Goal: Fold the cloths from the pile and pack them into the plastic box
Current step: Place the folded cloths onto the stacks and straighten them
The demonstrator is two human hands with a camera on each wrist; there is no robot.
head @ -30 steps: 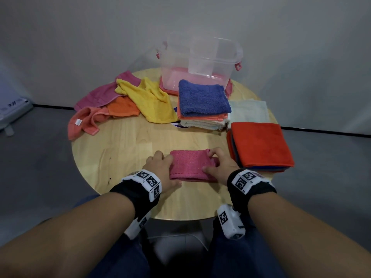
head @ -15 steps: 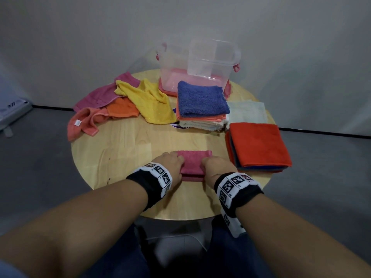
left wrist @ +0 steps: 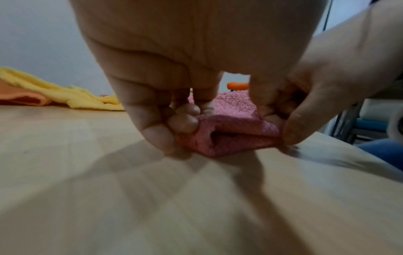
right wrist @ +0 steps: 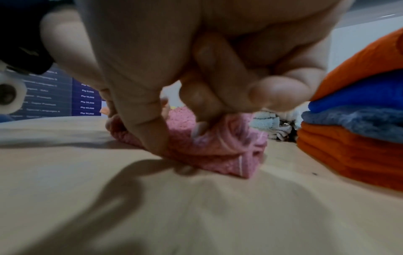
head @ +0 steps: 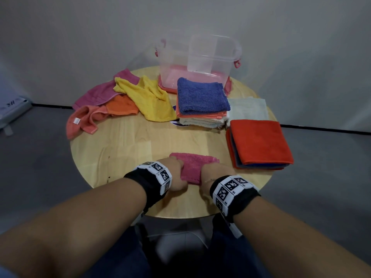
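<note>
Near the table's [head: 124, 149] front edge, my left hand [head: 176, 173] and right hand [head: 212, 175] each pinch an end of the folded pink cloth [head: 193, 167]; the plastic box [head: 197, 63] stands far back.

Both forearms extended forward, banded at wrists. Left hand [head: 177, 173] lowered at near table edge, fingers [left wrist: 183, 123] curled, pink cloth [head: 193, 167] pinched. Right hand [head: 212, 174] set just beside, thumb and fingers [right wrist: 202, 103] curled, same cloth gripped.
</note>
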